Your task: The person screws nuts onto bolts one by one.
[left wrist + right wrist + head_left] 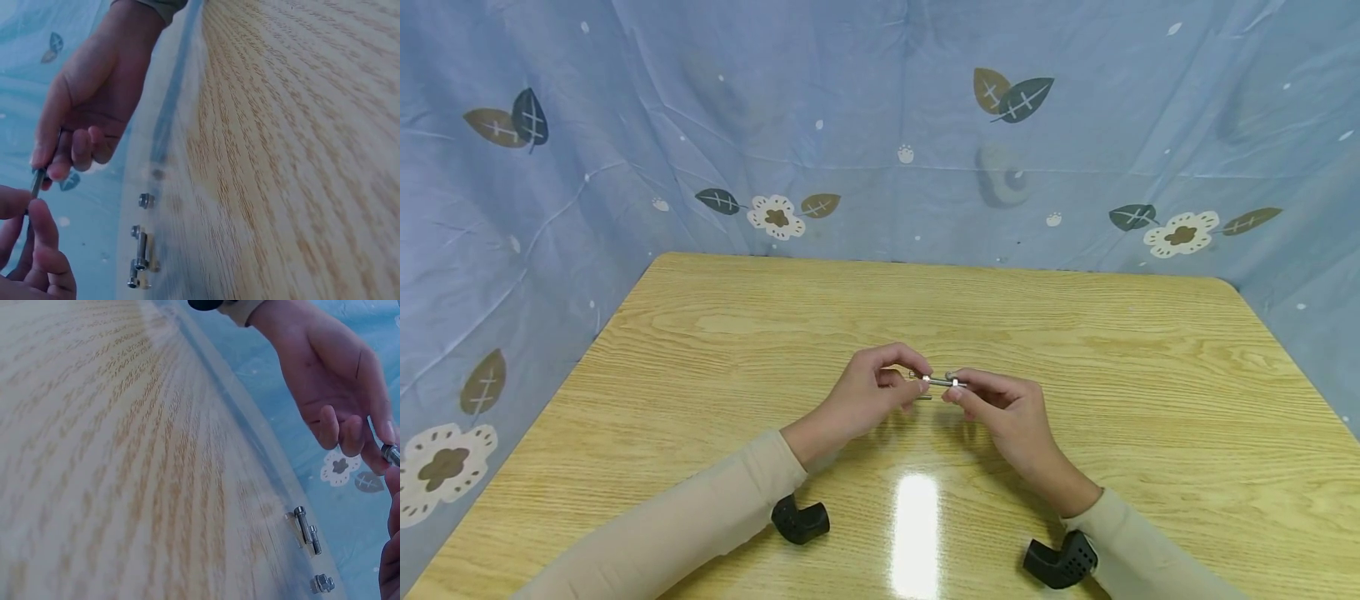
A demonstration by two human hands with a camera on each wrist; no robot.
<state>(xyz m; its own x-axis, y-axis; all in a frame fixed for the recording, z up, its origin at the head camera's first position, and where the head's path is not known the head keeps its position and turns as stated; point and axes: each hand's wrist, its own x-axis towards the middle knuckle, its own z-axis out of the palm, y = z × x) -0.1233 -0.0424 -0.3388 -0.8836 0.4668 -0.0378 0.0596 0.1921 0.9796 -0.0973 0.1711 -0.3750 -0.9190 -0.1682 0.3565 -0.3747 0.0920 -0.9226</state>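
Observation:
A thin silver bolt (940, 382) spans the gap between my two hands, above the middle of the table. My left hand (868, 392) pinches its left end between thumb and forefinger, other fingers curled. At the opposite end, my right hand (1007, 412) pinches it with thumb and fingertips. The right wrist view shows a ridged silver piece (390, 453) at the right fingertips; whether it is a bolt head or a nut, I cannot tell. Below the hands, a bolt (142, 251), a smaller bolt (132, 275) and a nut (145, 200) lie on the table.
The wood-grain table (760, 317) has a bright light reflection near its front. A blue curtain (865, 108) with leaves and flowers hangs behind it. Black wrist mounts (801, 521) sit below both beige sleeves (700, 517).

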